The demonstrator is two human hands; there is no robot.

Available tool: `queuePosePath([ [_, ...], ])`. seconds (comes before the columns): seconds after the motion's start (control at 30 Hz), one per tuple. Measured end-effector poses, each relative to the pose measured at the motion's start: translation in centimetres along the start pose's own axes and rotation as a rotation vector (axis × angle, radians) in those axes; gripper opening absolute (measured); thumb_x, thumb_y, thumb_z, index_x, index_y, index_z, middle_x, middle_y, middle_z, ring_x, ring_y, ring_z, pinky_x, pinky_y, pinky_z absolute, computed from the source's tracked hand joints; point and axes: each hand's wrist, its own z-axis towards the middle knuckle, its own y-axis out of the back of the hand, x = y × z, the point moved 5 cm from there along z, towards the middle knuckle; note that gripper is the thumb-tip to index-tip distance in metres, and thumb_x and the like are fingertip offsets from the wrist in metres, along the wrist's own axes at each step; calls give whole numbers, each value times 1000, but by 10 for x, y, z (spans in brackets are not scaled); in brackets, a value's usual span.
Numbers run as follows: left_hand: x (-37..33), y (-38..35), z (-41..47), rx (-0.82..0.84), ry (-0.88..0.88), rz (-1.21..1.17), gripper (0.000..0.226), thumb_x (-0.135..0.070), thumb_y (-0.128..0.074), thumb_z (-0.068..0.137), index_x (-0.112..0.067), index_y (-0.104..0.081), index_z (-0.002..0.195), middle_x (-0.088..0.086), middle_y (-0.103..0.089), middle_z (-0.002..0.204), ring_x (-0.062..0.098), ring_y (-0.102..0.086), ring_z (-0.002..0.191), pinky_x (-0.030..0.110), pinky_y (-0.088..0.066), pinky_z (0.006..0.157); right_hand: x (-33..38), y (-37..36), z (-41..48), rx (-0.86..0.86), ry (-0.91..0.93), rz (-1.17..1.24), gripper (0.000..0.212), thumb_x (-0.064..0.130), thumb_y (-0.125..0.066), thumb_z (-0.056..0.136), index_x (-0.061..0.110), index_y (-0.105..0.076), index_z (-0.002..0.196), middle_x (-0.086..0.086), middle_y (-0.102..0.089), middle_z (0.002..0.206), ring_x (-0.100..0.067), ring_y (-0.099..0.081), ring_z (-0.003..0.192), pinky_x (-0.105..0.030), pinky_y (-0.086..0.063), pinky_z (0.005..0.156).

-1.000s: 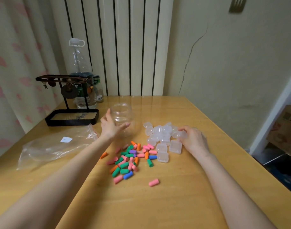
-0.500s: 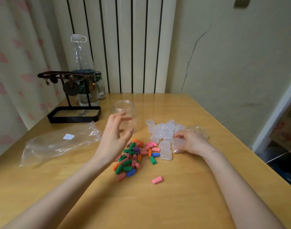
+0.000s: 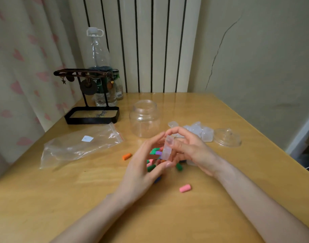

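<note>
As left hand and right hand both pinched the little clear case above the foam plugs, it seemed light, rigid, slick; best gripped by its edges.

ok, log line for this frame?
left hand: pinches small clear box | right hand: grips it | position: above coloured plugs | jar: open, upright

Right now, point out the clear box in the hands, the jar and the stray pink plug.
box (image 3: 166, 149), head view, middle of its frosted side.
jar (image 3: 144, 123), head view, middle of its clear wall.
pink plug (image 3: 185, 188), head view, middle of its side.
</note>
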Motion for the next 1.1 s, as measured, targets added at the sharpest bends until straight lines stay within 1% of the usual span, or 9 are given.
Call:
queuePosePath([
  [0.2,0,4,4,-33,256,-419,36,-22,-73,75,-22,-62,109,-2,-68,95,6,-63,73,16,-50,62,-7,-3,1,-22,12,-58,43,44,-55,79,10,-59,103,-12,-62,61,-23,-59,50,-27,-48,45],
  [0.37,6,5,5,59,344,-687,33,-24,-59,82,-12,-63,113,10,-71,102,23,-69,88,29,-56,72,0,9,3,-40,145,-285,25,30,-75,74,28,-68,98,6,-61,69,-10,-51,57,-20,-44,48],
  [0.5,10,4,4,24,406,-766,30,-18,-56,90,-7,-50,117,18,-70,96,31,-69,81,33,-59,72,-1,3,1,43,150,-179,35,23,-66,78,4,-65,107,-9,-64,82,-7,-58,55,-21,-47,47],
  [0.63,8,8,5,15,381,-733,39,-13,-47,92,-22,-48,130,16,-69,103,35,-69,83,34,-58,74,-2,-3,-2,104,121,-105,46,32,-63,79,1,-62,113,-13,-64,87,-13,-60,59,-21,-50,52],
  [0.73,3,4,3,60,332,-576,41,-18,-45,93,-29,-45,133,10,-68,101,29,-68,78,30,-56,70,-6,-6,1,9,155,-127,24,10,-69,76,12,-67,100,-7,-66,78,-8,-61,59,-22,-50,55],
  [0.83,6,-1,1,101,354,-485,41,-31,-51,94,-31,-39,134,8,-68,99,27,-67,75,29,-54,67,-14,-11,4,-75,226,-177,20,-2,-76,72,10,-65,85,-22,-62,84,-23,-59,63,-34,-49,59],
  [0.93,8,4,2,145,337,-423,43,-34,-50,88,-26,-39,129,13,-67,100,34,-65,74,32,-52,69,-15,-14,3,-76,237,-173,24,-5,-74,72,11,-56,75,-15,-64,74,-17,-59,58,-27,-48,56],
  [1.03,4,0,-1,224,296,-405,36,-34,-41,91,-14,-35,121,18,-61,74,25,-61,61,29,-50,59,-7,-9,-2,39,193,-192,27,2,-77,71,14,-53,76,7,-66,74,-8,-61,73,-20,-49,68],
  [1.1,3,-8,-4,266,301,-461,39,-37,-38,93,-10,-33,120,19,-56,72,22,-56,57,28,-47,58,-1,-5,-6,137,132,-141,17,6,-70,74,13,-55,79,-1,-65,77,-10,-61,74,-18,-48,69],
])
